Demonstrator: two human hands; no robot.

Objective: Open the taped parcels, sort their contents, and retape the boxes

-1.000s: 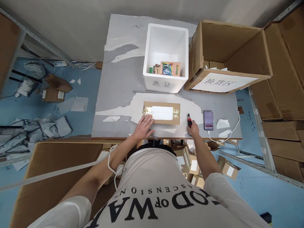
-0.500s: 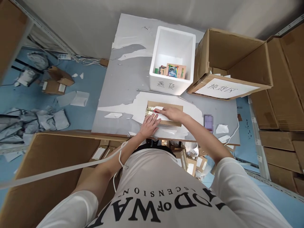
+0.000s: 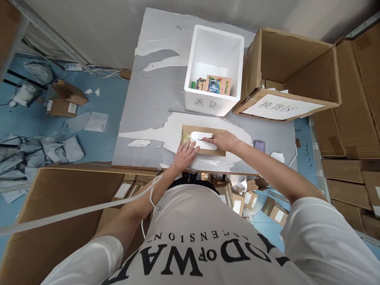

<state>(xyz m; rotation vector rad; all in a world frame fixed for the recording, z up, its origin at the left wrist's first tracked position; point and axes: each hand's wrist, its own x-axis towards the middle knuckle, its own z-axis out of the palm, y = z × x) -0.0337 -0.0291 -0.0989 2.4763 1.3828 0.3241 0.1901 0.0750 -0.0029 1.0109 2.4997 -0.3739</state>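
Your right hand (image 3: 225,140) curls round a cutter (image 3: 211,138) (mostly hidden); a slip could nick your left hand (image 3: 185,155), splayed on the box (image 3: 212,152).

We see a plain grey wall (image 3: 103,27) behind the table (image 3: 154,93), with a paler patch of light (image 3: 292,16) toward the upper right and a darker shadow (image 3: 328,27) just beside it. The tabletop is grey, marked by ragged white patches, and its front edge is brown. Around it we look down on a blue floor (image 3: 114,97) – visible on at least 2 sides of the table. White cables (image 3: 105,73) lie near the wall at left, and brown cartons (image 3: 346,182) stand stacked at right – beside a pale upright (image 3: 318,160).
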